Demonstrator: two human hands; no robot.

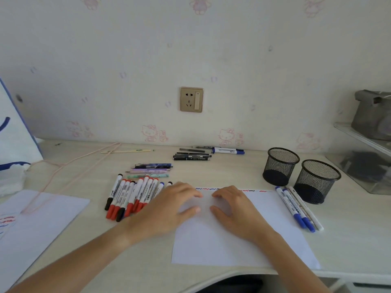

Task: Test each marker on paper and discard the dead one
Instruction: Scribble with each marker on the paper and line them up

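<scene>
Under both hands [169, 206] [237, 208] (flat) — paper [264, 229], squiggles partly hidden.

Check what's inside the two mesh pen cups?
Both mesh cups look empty: only dark bases show through the mesh, no pens. The near inner walls are hidden by the rims. Three markers lie beside them on the desk.

Sheet of paper [243, 240]: matt white. Desk [148, 261]: pale wood-grain, smooth. Pen cups [280, 166]: black wire mesh. Marker barrels [131, 195]: glossy plastic.
</scene>
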